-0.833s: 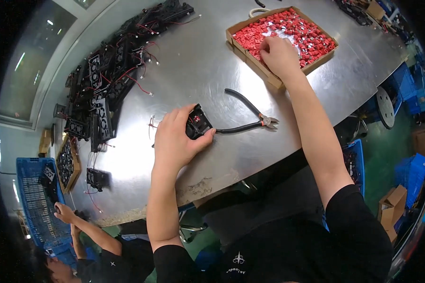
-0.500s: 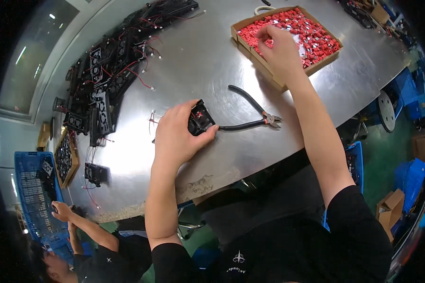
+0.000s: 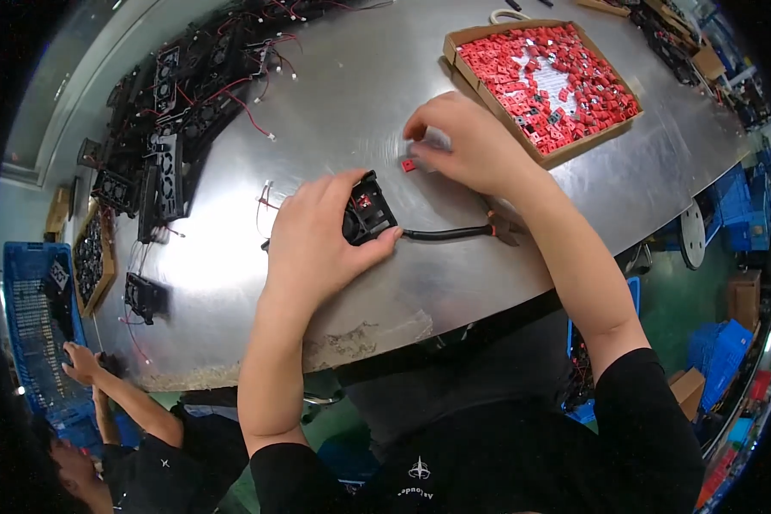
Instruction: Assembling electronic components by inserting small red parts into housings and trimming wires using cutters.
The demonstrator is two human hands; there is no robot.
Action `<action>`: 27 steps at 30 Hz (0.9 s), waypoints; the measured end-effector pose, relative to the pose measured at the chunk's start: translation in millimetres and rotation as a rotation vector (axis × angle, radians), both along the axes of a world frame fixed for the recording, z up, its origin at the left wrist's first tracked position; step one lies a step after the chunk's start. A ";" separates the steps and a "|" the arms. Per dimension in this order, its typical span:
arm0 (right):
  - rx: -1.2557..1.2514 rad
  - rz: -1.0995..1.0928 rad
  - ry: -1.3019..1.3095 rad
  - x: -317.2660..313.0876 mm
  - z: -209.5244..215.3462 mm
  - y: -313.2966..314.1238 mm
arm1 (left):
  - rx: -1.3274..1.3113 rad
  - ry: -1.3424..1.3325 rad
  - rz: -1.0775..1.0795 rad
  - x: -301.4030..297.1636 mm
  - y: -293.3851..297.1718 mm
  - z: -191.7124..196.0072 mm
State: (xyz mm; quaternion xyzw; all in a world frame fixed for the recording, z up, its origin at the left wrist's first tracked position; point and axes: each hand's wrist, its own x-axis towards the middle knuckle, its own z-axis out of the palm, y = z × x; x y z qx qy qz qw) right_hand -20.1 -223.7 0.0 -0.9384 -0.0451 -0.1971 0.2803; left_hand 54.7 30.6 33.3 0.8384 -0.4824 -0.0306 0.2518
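Fingers of the left hand (image 3: 308, 227) are wrapping around a black plastic frame (image 3: 377, 210) on the metal table (image 3: 454, 287), the thumb resting at its near right corner, so that grasp is looking firm. Beyond the frame and a little to its right, a small red piece (image 3: 409, 165) is sitting just apart from it, right by the fingertips of the right hand (image 3: 463, 141), plainly the nearer hand. Those fingers are curling close over it, but blur is softening them, and I cannot tell whether they are pinching the piece or leaving it loose. The frame's bare long edge is slanting from far left to near right, the piece lying off its far end. Pliers (image 3: 445, 234) are lying beside the left thumb, partly hidden, and a cardboard tray (image 3: 593, 141) is standing farther right.
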 end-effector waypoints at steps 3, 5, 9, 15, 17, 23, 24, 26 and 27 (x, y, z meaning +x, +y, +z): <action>-0.040 0.113 0.016 1.1 -2.8 11.7 | 0.003 -0.041 -0.008 -0.3 1.5 -0.6; -0.069 0.146 -0.012 2.2 -6.8 14.3 | 0.004 -0.028 0.001 -1.6 0.1 0.4; -0.072 0.115 0.120 -0.4 0.0 20.1 | 0.011 -0.033 0.006 -1.5 0.7 0.8; -0.045 0.144 -0.009 -1.6 2.6 10.1 | 0.002 -0.057 0.002 -0.9 0.9 -0.5; -0.091 0.192 -0.011 -2.0 -0.7 9.6 | -0.015 -0.041 -0.001 -1.4 0.1 -0.7; -0.051 0.147 0.080 -3.7 2.7 20.8 | -0.018 -0.023 -0.003 -1.2 1.3 -0.9; -0.050 0.150 0.080 -3.7 4.9 23.7 | -0.017 -0.023 0.000 0.4 2.5 -3.1; 0.064 0.188 -0.129 -3.8 10.0 27.9 | -0.091 -0.077 -0.098 3.8 1.7 -6.7; 0.062 0.193 -0.128 -5.2 12.3 31.7 | -0.092 -0.076 -0.093 4.4 1.6 -6.7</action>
